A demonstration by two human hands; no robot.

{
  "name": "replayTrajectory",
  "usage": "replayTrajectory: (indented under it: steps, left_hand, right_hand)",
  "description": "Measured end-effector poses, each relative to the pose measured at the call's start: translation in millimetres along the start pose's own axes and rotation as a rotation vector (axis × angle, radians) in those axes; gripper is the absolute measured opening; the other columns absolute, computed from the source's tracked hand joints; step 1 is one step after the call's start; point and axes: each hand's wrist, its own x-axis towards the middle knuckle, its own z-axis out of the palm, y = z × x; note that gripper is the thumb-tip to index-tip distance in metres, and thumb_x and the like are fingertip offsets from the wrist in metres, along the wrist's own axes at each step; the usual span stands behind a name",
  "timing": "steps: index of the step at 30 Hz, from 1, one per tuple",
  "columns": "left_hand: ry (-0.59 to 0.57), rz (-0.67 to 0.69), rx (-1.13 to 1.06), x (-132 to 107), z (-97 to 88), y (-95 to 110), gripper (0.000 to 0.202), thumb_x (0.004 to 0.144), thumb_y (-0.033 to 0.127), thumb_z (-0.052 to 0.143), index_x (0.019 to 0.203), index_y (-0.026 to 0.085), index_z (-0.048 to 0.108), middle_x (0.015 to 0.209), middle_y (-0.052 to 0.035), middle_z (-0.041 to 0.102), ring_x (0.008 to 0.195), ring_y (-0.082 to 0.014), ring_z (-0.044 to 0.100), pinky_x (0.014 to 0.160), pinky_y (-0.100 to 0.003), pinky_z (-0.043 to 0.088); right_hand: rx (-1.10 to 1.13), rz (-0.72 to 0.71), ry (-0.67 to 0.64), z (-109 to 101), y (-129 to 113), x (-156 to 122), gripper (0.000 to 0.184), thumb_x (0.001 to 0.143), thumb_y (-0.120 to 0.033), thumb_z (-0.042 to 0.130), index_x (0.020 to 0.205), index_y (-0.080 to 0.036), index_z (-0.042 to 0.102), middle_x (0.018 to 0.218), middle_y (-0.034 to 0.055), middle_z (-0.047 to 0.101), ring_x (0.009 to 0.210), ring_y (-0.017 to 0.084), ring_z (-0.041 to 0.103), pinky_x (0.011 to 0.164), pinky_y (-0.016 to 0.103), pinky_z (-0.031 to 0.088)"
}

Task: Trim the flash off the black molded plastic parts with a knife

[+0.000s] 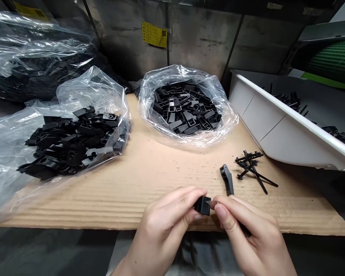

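My left hand (169, 218) is closed, pinching a small black block-shaped plastic part (202, 205) between thumb and fingers near the cardboard's front edge. Close against it, my right hand (247, 226) grips a small knife (208, 203); its pointed blade tip shows at the face of the part, and most of its handle is hidden in the palm. Whether the tip touches the plastic I cannot tell. Just beyond the right fingers lies a black lever-shaped plastic piece (226, 179), its near end hidden by the hand.
Thin black branched sticks (251, 166) lie on the cardboard (161, 168) at right. An open plastic bag (149, 115) of black parts stands behind; another bag (119, 92) with black pieces lies left. At right is a white bin (264, 122) with black pieces.
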Motion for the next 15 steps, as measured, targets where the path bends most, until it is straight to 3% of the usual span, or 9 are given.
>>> replayTrajectory:
  steps: [5,10,12,15]
  left_hand:
    - [0.017,-0.001,-0.007,0,3.2,2,0.031,0.076,0.000,0.056,0.102,0.016,0.064,0.101,0.0007,0.069,0.094,-0.0071,0.061,0.087,-0.004,0.038]
    - [0.064,-0.080,-0.046,7,4.2,3,0.032,0.077,0.000,0.055,0.103,0.017,0.064,0.095,0.0033,0.070,0.084,-0.0042,0.064,0.080,0.000,0.040]
    - [0.057,-0.082,-0.058,7,4.3,3,0.032,0.077,0.001,0.056,0.102,0.018,0.065,0.095,0.0040,0.070,0.085,-0.0050,0.063,0.080,-0.001,0.041]
    - [0.046,-0.084,-0.072,6,4.5,4,0.033,0.077,0.001,0.056,0.101,0.020,0.065,0.094,0.0050,0.069,0.088,-0.0058,0.062,0.080,-0.002,0.041]
  right_hand:
    - [-0.039,-0.013,-0.053,-2,1,-1,0.014,0.083,-0.014,0.046,0.073,-0.021,0.053,0.059,-0.0030,0.050,0.053,0.008,0.051,0.053,0.019,0.040]
    - [-0.073,-0.123,-0.257,-2,-3,-9,0.022,0.084,-0.016,0.044,0.064,-0.019,0.054,0.052,-0.0023,0.050,0.046,0.009,0.050,0.044,0.019,0.037]
    - [-0.016,-0.075,-0.167,-6,-4,-11,0.021,0.084,-0.018,0.045,0.068,-0.021,0.059,0.052,-0.0022,0.054,0.045,0.009,0.052,0.043,0.018,0.039]
    - [0.057,0.128,0.034,-12,-4,-7,0.012,0.081,-0.025,0.052,0.080,-0.025,0.064,0.065,-0.0015,0.065,0.058,0.012,0.061,0.052,0.017,0.047]
